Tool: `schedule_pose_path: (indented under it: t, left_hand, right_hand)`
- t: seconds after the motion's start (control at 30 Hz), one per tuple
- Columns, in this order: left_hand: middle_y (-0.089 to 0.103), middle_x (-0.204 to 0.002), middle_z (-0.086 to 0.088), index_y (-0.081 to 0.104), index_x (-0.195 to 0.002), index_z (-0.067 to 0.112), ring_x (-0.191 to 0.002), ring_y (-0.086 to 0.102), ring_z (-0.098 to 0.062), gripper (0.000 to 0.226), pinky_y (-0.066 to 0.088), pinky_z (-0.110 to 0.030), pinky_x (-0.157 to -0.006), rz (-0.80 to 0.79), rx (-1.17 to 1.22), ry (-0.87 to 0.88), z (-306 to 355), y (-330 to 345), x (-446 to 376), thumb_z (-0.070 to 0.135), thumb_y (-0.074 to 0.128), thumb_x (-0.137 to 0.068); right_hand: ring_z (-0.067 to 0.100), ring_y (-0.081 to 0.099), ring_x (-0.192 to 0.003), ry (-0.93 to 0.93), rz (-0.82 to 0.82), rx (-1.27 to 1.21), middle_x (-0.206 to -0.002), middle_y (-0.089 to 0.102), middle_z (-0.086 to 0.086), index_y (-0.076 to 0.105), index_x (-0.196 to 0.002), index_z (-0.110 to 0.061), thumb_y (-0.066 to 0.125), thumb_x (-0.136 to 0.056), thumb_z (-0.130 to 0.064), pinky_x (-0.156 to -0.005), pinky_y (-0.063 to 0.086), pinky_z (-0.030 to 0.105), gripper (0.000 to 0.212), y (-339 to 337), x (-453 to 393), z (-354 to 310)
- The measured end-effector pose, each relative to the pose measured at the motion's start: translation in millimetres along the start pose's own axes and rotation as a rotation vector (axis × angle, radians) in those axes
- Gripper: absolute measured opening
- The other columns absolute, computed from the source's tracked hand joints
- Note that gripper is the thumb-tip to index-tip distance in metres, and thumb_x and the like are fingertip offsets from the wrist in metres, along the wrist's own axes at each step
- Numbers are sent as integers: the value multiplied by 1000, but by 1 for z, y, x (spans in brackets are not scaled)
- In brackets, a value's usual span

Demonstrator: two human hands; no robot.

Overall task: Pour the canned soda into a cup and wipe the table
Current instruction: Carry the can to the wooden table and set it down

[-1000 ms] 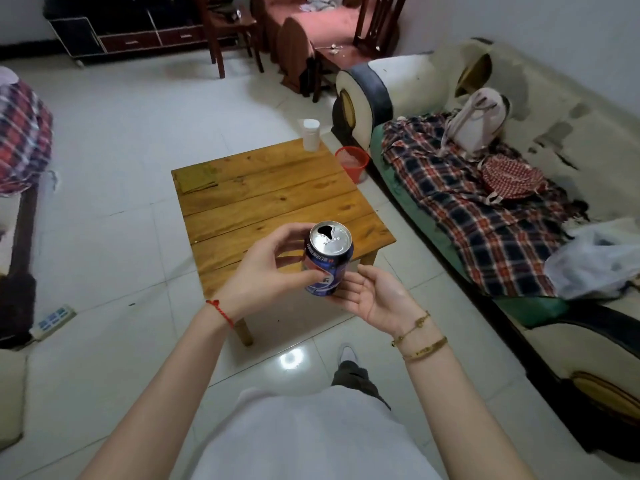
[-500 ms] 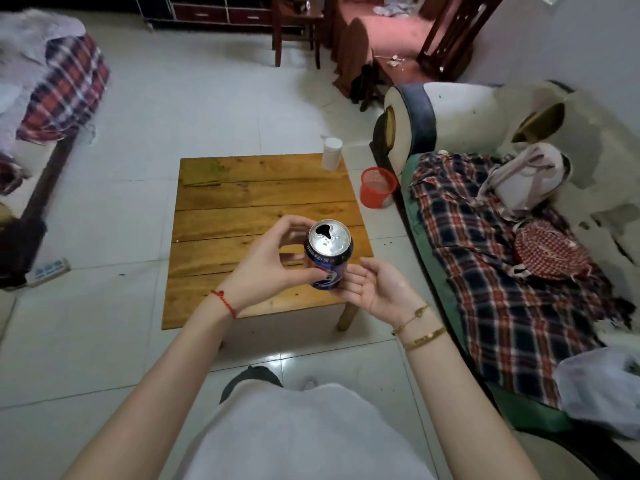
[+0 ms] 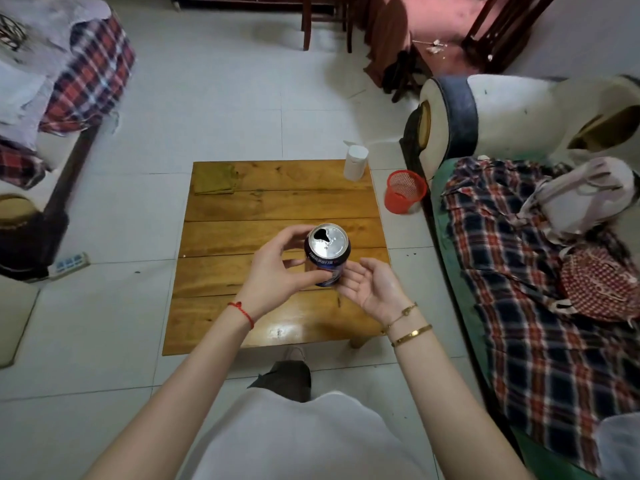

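A blue soda can (image 3: 327, 254) with its top opened is held upright above the low wooden table (image 3: 277, 209). My left hand (image 3: 277, 271) grips the can from the left side. Beside it my right hand (image 3: 370, 285) lies palm up, fingers spread, fingertips touching the can's lower right. A white cup (image 3: 355, 162) stands at the table's far right corner. A folded olive cloth (image 3: 214, 178) lies flat at the far left corner.
A red mesh bin (image 3: 405, 190) stands on the floor right of the table. A sofa (image 3: 485, 112) with a plaid blanket and bags runs along the right. Another plaid-covered seat is at left, a power strip (image 3: 71, 263) on the floor, wooden chairs behind.
The view has swung and moved closer, so the table now sits square in front of me. Both hands stay on the can in about the same pose.
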State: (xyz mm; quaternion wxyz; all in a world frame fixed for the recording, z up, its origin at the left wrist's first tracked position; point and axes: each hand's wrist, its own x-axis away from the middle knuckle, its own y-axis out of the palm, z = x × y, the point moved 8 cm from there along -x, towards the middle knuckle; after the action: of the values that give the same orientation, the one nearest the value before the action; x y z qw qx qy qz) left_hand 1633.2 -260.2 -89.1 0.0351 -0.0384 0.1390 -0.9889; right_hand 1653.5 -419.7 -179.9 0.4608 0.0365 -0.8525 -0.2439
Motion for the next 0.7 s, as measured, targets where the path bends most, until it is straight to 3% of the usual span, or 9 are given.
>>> schedule_pose_path:
  t: [0.1, 0.2, 0.23, 0.33, 0.37, 0.43, 0.5, 0.7]
  left_hand:
    - [63, -123, 17, 59, -124, 30, -117, 57, -1, 67, 54, -25, -90, 25, 24, -24, -14, -2, -35, 22, 90, -65]
    - [63, -124, 17, 59, -125, 30, -117, 57, -2, 67, 54, -23, -90, 14, 38, -50, -30, -1, -65, 20, 89, -66]
    - [63, -124, 16, 59, -126, 28, -117, 57, -2, 67, 54, -23, -90, -2, 38, -54, -35, -1, -75, 18, 89, -67]
    - [62, -126, 11, 59, -128, 23, -116, 57, -4, 67, 53, -21, -88, -46, 42, -60, -51, 3, -102, 9, 86, -68]
    - [62, -126, 9, 58, -129, 22, -115, 58, -5, 68, 53, -20, -87, -50, 45, -67, -57, 5, -110, 6, 86, -69]
    - [60, -129, 8, 56, -132, 22, -117, 57, -6, 72, 54, -22, -89, -47, 65, -99, -73, 9, -124, 5, 85, -69]
    - [59, -130, 7, 55, -133, 23, -118, 56, -7, 73, 55, -27, -92, -44, 73, -126, -91, 13, -136, 7, 86, -69]
    - [59, -124, 11, 58, -122, 31, -109, 57, 0, 67, 56, -29, -91, 4, 63, -187, -139, 30, -165, 8, 88, -67]
  right_hand:
    - [27, 73, -68, 4, 33, 2, -79, 73, 19, 58, -104, 6, 29, -104, -22, -62, 60, 35, 40, 8, -29, -17]
    - [29, 69, -79, 29, 81, 31, -100, 68, 22, 57, -105, 6, 27, -104, -21, -67, 59, 36, 40, 13, -57, -32]
    - [28, 69, -75, 37, 90, 37, -96, 69, 22, 56, -102, 5, 27, -104, -21, -73, 58, 37, 39, 15, -67, -36]
    - [20, 67, -49, 45, 108, 26, -55, 66, 12, 52, -82, -1, 26, -104, -21, -90, 52, 44, 39, 16, -94, -48]
    - [17, 64, -43, 51, 116, 34, -48, 62, 9, 51, -78, -3, 26, -104, -21, -87, 52, 42, 39, 15, -104, -51]
    - [13, 51, -32, 64, 125, 71, -37, 48, 1, 45, -69, -9, 24, -104, -22, -62, 58, 34, 43, 13, -120, -59]
    - [10, 35, -30, 67, 126, 105, -37, 35, -4, 41, -64, -13, 22, -104, -24, -41, 49, 24, 46, 10, -137, -67]
    - [8, 41, -26, 106, 177, 173, -32, 45, 0, 40, -66, -12, 21, -105, -20, -33, 39, 17, 44, -1, -181, -74]
